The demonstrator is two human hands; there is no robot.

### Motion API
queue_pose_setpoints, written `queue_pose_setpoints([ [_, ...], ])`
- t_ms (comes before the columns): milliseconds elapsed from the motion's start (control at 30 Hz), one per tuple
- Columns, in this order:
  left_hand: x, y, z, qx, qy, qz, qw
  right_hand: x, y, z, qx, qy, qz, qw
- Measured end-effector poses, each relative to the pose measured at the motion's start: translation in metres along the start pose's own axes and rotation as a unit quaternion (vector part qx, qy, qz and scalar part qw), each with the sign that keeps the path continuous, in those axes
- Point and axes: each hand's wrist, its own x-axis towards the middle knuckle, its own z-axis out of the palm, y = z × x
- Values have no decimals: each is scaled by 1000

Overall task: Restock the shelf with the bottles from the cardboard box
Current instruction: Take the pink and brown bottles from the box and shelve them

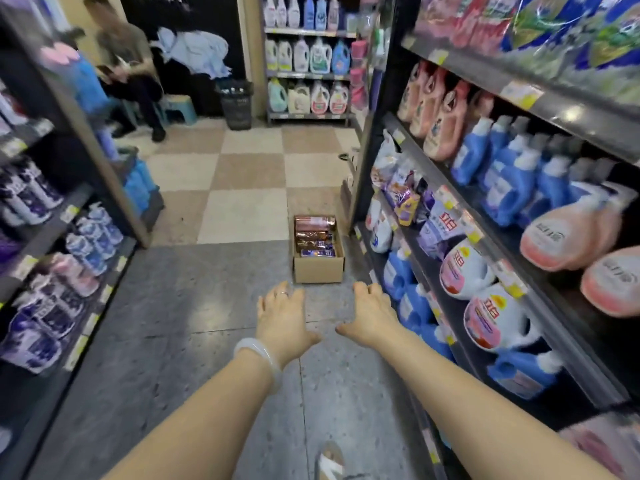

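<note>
An open cardboard box (pixel 318 268) stands on the grey floor beside the foot of the right-hand shelf (pixel 485 258). Several bottles (pixel 314 233) lie in it, pink, brown and purple. My left hand (pixel 282 318), with a ring and a pale bangle on the wrist, reaches forward just short of the box, fingers spread and holding nothing. My right hand (pixel 372 315) is stretched out next to it, also empty with fingers apart. Both hands hover above the floor, a little nearer me than the box.
Shelves of detergent jugs and refill bags line the aisle on the right and on the left (pixel 62 258). A person (pixel 128 67) sits at the far end by a black bin (pixel 236 103). My sandalled foot (pixel 330 462) shows at the bottom edge.
</note>
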Motion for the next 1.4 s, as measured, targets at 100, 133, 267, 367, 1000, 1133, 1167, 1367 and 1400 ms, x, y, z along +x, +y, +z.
queue_pose_setpoints([
  [100,61,-8,-11,1,-4,-14,1000,65,-14,-14,2,-8,-17,1000],
  [133,80,-11,-15,4,-7,-19,1000,86,-19,-19,0,-13,-22,1000],
  [267,155,-24,-34,10,-15,-46,999,165,-42,-37,-15,-42,-34,998],
  [367,211,-38,-44,20,-19,-62,998,221,-57,-45,-15,-61,-39,997],
  [1000,625,-114,-103,69,-117,51,989,591,-120,-94,60,-86,129,986],
  [1133,722,-101,-95,92,-138,98,981,672,-116,-105,73,-83,165,980],
  [1167,747,-98,-93,97,-141,107,979,694,-113,-108,76,-79,174,979],
  [1367,888,-95,-89,114,-178,118,970,822,-103,-125,114,-88,212,967],
  [1400,909,-95,-88,120,-185,118,968,838,-103,-127,122,-91,221,963],
])
